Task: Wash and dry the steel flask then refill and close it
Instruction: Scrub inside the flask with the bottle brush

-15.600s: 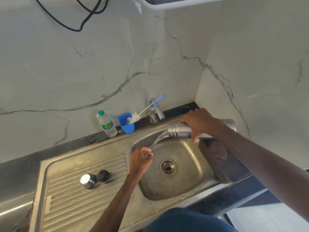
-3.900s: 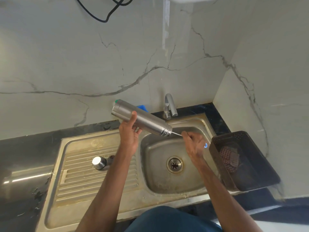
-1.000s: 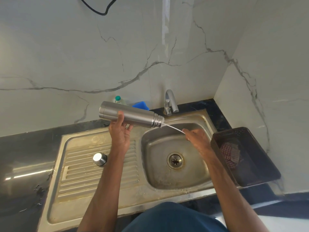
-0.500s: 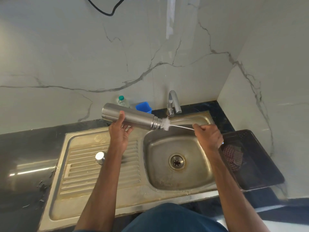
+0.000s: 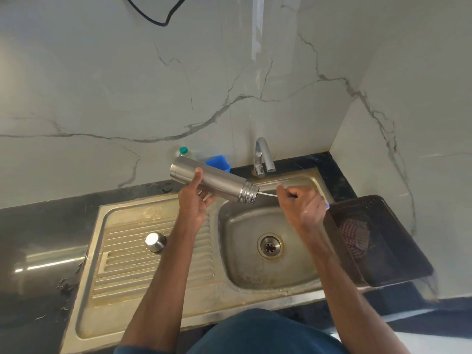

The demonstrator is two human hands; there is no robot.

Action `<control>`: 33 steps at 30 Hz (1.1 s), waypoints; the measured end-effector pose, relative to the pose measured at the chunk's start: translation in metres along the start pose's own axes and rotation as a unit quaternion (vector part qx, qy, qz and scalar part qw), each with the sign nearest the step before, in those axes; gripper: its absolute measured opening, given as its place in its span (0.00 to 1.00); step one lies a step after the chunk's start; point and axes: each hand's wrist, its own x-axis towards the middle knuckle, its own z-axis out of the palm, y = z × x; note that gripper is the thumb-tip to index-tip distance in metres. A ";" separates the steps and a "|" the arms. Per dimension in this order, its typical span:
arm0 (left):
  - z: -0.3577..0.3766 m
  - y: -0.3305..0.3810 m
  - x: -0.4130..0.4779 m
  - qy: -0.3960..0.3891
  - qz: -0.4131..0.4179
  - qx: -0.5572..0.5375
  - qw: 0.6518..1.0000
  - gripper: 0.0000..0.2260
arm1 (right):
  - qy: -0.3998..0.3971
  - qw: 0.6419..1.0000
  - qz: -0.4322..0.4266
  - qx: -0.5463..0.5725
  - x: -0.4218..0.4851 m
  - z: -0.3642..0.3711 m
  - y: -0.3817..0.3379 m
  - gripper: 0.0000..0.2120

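Steel flask (image 5: 213,183): brushed cylinder, ringed threaded neck, uncapped; it lies nearly level in the air above the left rim of the sink basin (image 5: 237,264), mouth to the right and dipped slightly. Your left hand (image 5: 195,204) cradles it from below, thumb up over the body, fingers curled round the underside. A thin white brush stem (image 5: 267,194) runs from the mouth to your right hand (image 5: 304,209), which is fisted round it, knuckles up; a blue handle tip (image 5: 327,206) shows at the fist's far side; the bristle end is hidden. Domed, polished steel cap (image 5: 155,241) stands on the ribbed drainboard (image 5: 122,272), well apart from the flask. Behind: curved chrome tap (image 5: 263,155), blue plastic cup (image 5: 218,162), green-capped plastic bottle (image 5: 183,151). Right of the basin, a dark plastic basket (image 5: 398,267) holds a checked cloth (image 5: 355,236). Veined marble wall (image 5: 127,85) above a black counter (image 5: 38,226).
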 end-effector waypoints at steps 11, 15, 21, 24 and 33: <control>-0.002 0.005 -0.002 -0.009 0.045 -0.029 0.999 0.25 | -0.052 0.997 0.060 0.017 0.000 -0.006 0.005 0.25; -0.008 0.010 -0.002 -0.016 0.075 -0.037 0.996 0.25 | -0.120 0.982 0.139 0.050 0.010 -0.016 0.030 0.25; -0.008 0.004 -0.004 -0.020 0.066 -0.066 0.995 0.20 | -0.225 0.938 0.176 0.198 0.003 -0.013 0.035 0.29; -0.008 0.006 -0.004 -0.022 0.072 -0.063 0.995 0.19 | -0.244 0.927 0.184 0.219 -0.001 -0.009 0.031 0.31; -0.024 0.004 -0.002 0.014 0.061 -0.065 0.996 0.17 | -0.148 0.980 0.002 0.135 -0.005 -0.007 0.043 0.11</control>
